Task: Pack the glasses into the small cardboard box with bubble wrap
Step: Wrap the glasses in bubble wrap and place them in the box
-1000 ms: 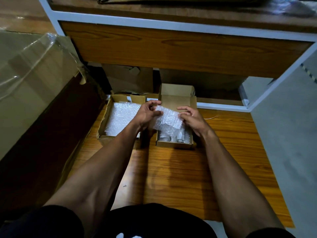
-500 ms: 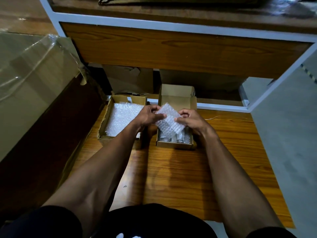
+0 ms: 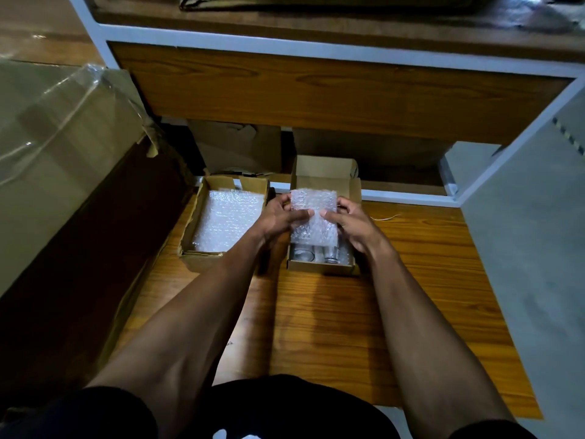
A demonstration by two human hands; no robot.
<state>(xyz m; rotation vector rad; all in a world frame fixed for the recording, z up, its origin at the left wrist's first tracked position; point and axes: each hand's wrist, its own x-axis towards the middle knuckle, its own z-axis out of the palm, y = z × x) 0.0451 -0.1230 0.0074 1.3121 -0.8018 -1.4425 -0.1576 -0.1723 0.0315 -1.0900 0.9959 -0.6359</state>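
1. Left hand [image 3: 278, 217] and right hand [image 3: 351, 221] each pinch one side of the bubble wrap sheet [image 3: 313, 217], thumbs on top; I judge this keeps it flat for laying over the load.
2. Below the sheet, the glasses [image 3: 316, 253] already sit in the small cardboard box [image 3: 323, 267] on the desk [image 3: 332, 327].
3. Left of it, a second box [image 3: 190, 248] holds spare wrap.
4. Against half a second earlier, I note the sheet is now squared and spread, no longer tilted.

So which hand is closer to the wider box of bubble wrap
Left. The left hand is just beside the wide box, by its right wall; the right hand is farther off, over the small box.
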